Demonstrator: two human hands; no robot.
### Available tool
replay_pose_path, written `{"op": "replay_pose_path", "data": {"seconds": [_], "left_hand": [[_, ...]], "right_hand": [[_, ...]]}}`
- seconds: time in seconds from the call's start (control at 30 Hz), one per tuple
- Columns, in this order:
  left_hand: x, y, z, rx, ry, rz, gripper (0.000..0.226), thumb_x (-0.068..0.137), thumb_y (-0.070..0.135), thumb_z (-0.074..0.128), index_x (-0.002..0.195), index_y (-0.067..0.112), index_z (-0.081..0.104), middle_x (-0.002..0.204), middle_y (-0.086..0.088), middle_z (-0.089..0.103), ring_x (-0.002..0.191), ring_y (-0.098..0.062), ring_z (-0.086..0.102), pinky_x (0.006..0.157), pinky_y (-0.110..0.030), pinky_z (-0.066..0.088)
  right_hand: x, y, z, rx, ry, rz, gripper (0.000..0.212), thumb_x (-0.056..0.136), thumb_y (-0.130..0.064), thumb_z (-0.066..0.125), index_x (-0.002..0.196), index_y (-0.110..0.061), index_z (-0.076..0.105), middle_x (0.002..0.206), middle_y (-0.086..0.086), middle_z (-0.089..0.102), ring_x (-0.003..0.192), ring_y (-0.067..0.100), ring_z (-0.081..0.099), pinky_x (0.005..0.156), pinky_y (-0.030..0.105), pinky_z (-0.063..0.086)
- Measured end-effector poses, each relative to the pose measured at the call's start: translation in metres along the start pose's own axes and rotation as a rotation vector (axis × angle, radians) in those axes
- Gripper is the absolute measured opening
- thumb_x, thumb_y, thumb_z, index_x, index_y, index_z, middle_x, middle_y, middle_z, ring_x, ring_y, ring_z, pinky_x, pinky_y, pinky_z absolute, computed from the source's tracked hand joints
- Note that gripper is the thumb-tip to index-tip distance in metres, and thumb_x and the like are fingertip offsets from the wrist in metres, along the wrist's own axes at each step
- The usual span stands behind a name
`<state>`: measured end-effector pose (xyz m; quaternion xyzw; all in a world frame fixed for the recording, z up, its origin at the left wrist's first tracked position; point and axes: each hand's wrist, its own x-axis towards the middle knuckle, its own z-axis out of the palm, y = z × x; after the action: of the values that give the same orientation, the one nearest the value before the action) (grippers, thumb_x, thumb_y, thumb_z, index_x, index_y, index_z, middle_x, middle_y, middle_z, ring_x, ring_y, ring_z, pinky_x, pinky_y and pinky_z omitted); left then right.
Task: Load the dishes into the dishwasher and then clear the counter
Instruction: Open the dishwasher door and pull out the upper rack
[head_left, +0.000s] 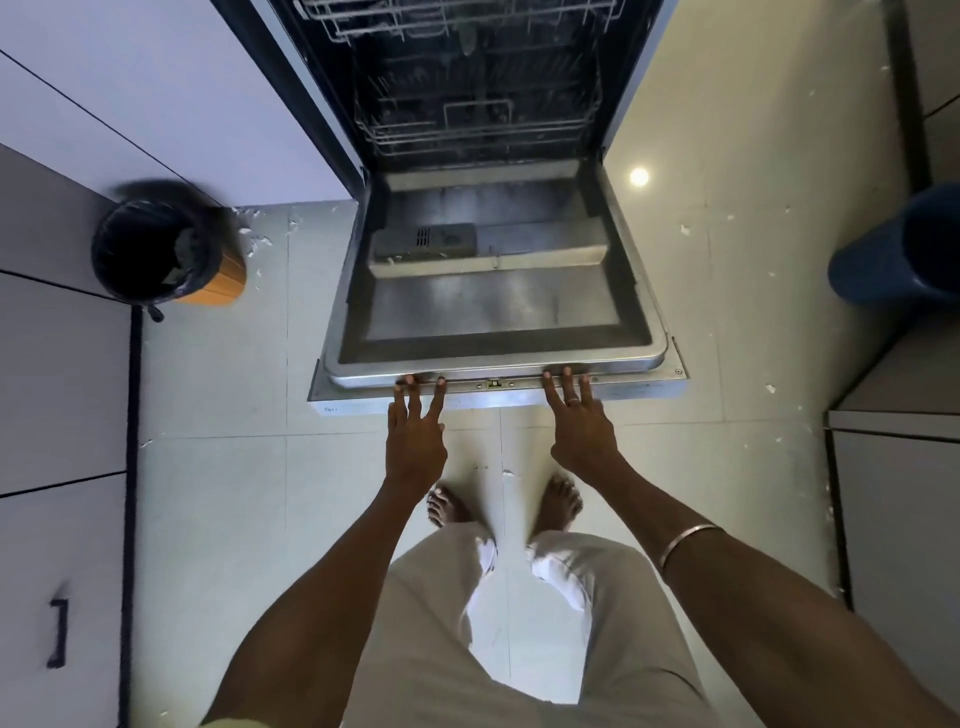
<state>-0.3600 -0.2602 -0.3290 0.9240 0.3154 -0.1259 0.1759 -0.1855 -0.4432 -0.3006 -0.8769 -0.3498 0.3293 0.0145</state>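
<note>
Steel-grey and dull, the dishwasher door (496, 312) lies folded down flat in the middle of the frame, its inner face up, and behind it, at the top centre, we see the wire racks (478, 124) inside the dark tub. We reach both arms forward from the lower edge of the frame, nearly straight. Our left hand (415, 436) lies palm down with its fingers stretched out, the tips touching the near rim of the door left of the latch (493, 384). Our right hand (579, 426) does the same to the right of the latch, fingers straight and spread, a ring on one finger and a bangle (688, 543) on the forearm. Neither hand grasps anything. At the left of the frame stands a bin (161, 254) with a black liner; at the right edge, a blue container (898, 249).
</note>
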Motion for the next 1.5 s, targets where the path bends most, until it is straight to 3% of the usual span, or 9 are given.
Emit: {"op": "replay_pose_path", "data": {"seconds": [0.37,0.67,0.93,1.03,1.1,1.13,1.3,1.4,1.5], "left_hand": [[-0.01,-0.023,0.105,-0.012,-0.081,-0.018,0.076,0.091,0.015,0.061,0.155,0.019,0.022,0.159,-0.025,0.017,0.147,-0.046,0.011,0.113,-0.05,0.032],[-0.002,-0.043,0.205,-0.041,-0.137,-0.072,0.086,0.089,0.013,0.059,0.157,0.025,0.009,0.161,-0.023,0.006,0.149,-0.04,-0.005,0.113,-0.047,0.031],[0.033,-0.07,0.284,0.038,-0.269,-0.076,0.079,0.09,0.021,0.057,0.156,0.022,0.015,0.157,-0.029,0.016,0.147,-0.045,0.009,0.111,-0.048,0.035],[0.048,-0.078,0.302,0.046,-0.308,-0.076,0.074,0.094,0.024,0.051,0.157,0.025,0.012,0.159,-0.027,0.013,0.149,-0.042,0.005,0.113,-0.046,0.03],[0.05,-0.077,0.312,0.045,-0.288,-0.088,0.075,0.093,0.023,0.05,0.157,0.025,0.01,0.159,-0.026,0.012,0.149,-0.041,0.003,0.115,-0.044,0.028],[0.049,-0.075,0.314,0.03,-0.259,-0.103,0.079,0.09,0.019,0.053,0.157,0.025,0.011,0.159,-0.027,0.012,0.149,-0.041,0.002,0.114,-0.044,0.031],[0.045,-0.066,0.307,-0.045,-0.301,-0.17,0.092,0.079,0.008,0.051,0.157,0.029,0.007,0.162,-0.022,0.0,0.15,-0.037,-0.006,0.111,-0.042,0.036],[0.055,-0.061,0.281,-0.022,-0.429,-0.184,0.088,0.083,0.007,0.048,0.157,0.03,0.007,0.163,-0.018,-0.001,0.15,-0.036,0.0,0.112,-0.042,0.037],[0.065,-0.062,0.247,0.012,-0.558,-0.167,0.072,0.089,0.01,0.043,0.155,0.025,0.019,0.162,-0.012,0.014,0.15,-0.03,0.011,0.112,-0.043,0.033]], "right_hand": [[0.017,0.009,0.108,-0.009,-0.029,0.095,0.096,0.084,0.001,0.051,0.157,-0.019,-0.008,0.164,0.014,-0.005,0.15,0.039,0.0,0.119,0.045,0.023],[0.052,0.039,0.203,-0.003,-0.025,0.085,0.082,0.084,0.002,0.036,0.157,-0.015,0.001,0.162,0.019,0.004,0.149,0.043,0.008,0.117,0.049,0.023],[0.105,0.062,0.267,-0.051,-0.188,0.088,0.08,0.091,-0.002,0.038,0.156,-0.017,-0.007,0.163,0.017,-0.006,0.15,0.039,0.001,0.117,0.047,0.019],[0.126,0.063,0.282,-0.035,-0.229,0.111,0.081,0.09,-0.005,0.051,0.157,-0.014,0.007,0.163,0.019,0.006,0.149,0.041,0.011,0.113,0.05,0.029],[0.133,0.06,0.29,-0.056,-0.246,0.147,0.091,0.063,-0.002,0.075,0.147,-0.005,0.04,0.149,0.028,0.038,0.132,0.05,0.043,0.086,0.049,0.052],[0.134,0.061,0.295,-0.029,-0.236,0.152,0.092,0.055,0.001,0.078,0.142,-0.004,0.048,0.143,0.03,0.046,0.124,0.052,0.05,0.075,0.048,0.055],[0.129,0.07,0.29,-0.071,-0.228,0.119,0.077,0.094,-0.002,0.037,0.157,-0.02,-0.002,0.164,0.014,-0.004,0.149,0.041,0.003,0.106,0.05,0.037],[0.134,0.071,0.269,-0.066,-0.343,0.153,0.081,0.095,-0.007,0.042,0.157,-0.026,-0.007,0.165,0.007,-0.007,0.151,0.036,-0.003,0.109,0.048,0.035],[0.13,0.058,0.24,-0.071,-0.369,0.152,0.081,0.094,-0.01,0.047,0.157,-0.023,-0.001,0.165,0.007,0.002,0.151,0.034,-0.002,0.111,0.046,0.033]]}}
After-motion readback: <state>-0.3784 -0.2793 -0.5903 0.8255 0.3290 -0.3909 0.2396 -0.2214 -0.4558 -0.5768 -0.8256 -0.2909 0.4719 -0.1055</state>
